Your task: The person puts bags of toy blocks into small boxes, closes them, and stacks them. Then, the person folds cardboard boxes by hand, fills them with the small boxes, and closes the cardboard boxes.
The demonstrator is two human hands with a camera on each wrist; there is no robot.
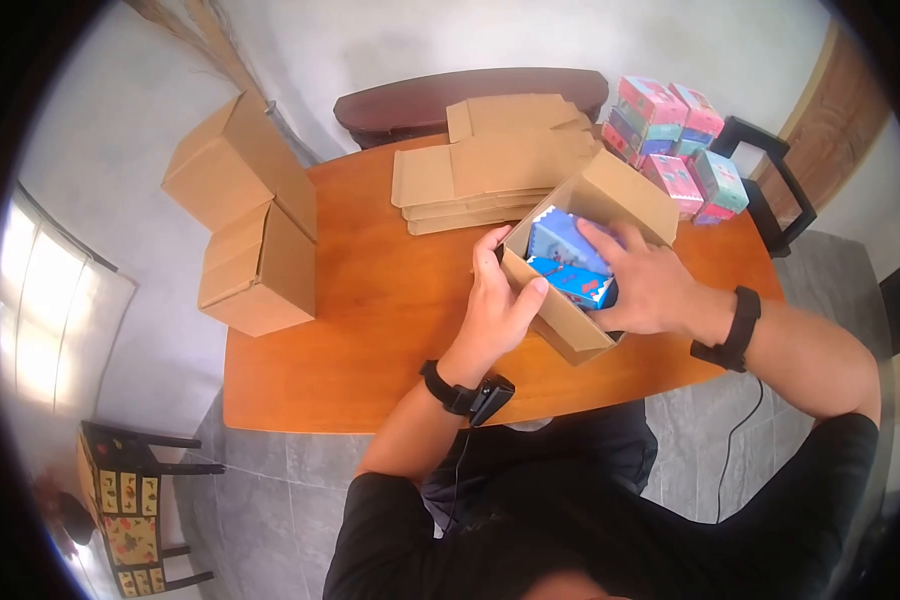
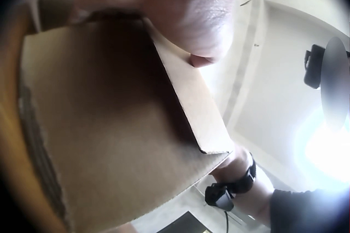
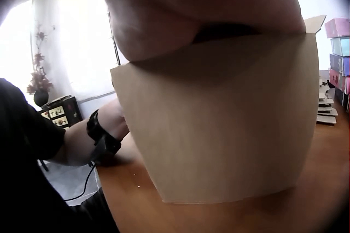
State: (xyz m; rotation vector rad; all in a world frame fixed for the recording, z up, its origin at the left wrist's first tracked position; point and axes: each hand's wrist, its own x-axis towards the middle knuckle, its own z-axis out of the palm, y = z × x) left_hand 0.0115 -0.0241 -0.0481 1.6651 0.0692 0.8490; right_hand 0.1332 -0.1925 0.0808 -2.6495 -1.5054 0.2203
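An open cardboard box point(image 1: 570, 335) stands tilted toward the table's near edge, with two small patterned boxes inside. One is periwinkle point(image 1: 562, 240); the other, a brighter blue box point(image 1: 573, 279), lies nearer the person. My left hand point(image 1: 495, 310) grips the carton's left wall, its thumb over the rim. My right hand point(image 1: 652, 285) reaches in over the right wall and holds the small boxes, forefinger on the periwinkle one and thumb low by the blue one. In the right wrist view the carton wall point(image 3: 219, 124) hides the fingers and contents.
Flattened cartons point(image 1: 500, 165) are stacked at the back of the wooden table point(image 1: 370, 370). Two closed cardboard boxes point(image 1: 260, 270) stand at the left. Several pink and teal small boxes point(image 1: 660, 110) are piled at the back right, beside a black chair point(image 1: 770, 190).
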